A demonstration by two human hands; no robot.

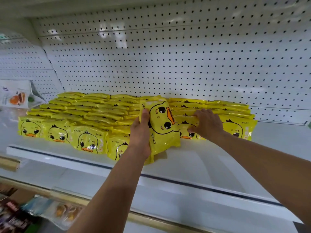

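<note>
Several yellow packs printed with a cartoon duck (87, 113) stand in rows on a white shelf (202, 163). My left hand (141, 132) grips one duck pack (164, 125) turned on its side, just above the shelf in front of the rows. My right hand (207, 124) reaches over the top edge of a front-row pack (187, 122), fingers curled on it. That pack is partly hidden behind the held one.
A white pegboard wall (168, 56) backs the shelf. A white pouch with a fruit picture (15, 95) stands at the far left. Bare shelf lies right of the packs (277, 137). Below the shelf edge, other packaged goods (25, 214) sit on a lower level.
</note>
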